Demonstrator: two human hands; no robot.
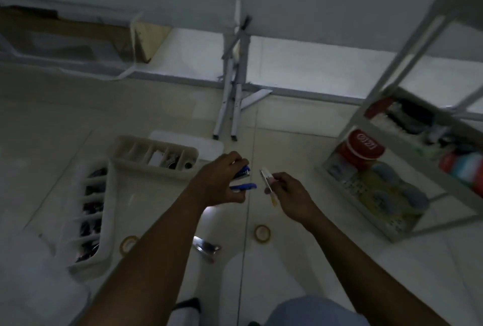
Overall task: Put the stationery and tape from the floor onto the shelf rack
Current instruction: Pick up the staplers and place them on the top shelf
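Head view: our left hand [222, 182] grips a blue stapler [244, 178], our right hand [288, 192] a small white cutter [268, 178]. Two tape rolls [262, 233] lie on the floor at six o'clock, and the shelf rack [407, 158] stands at three.

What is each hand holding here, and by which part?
The left hand grips a blue stapler by its rear, jaws open. The right hand pinches a small pale tool at its middle; what it is cannot be told.

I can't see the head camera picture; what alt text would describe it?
A person's left hand holds a blue stapler and the right hand a small white-tipped tool above a pale tiled floor. Two tape rolls lie below, with a white metal shelf rack at right.
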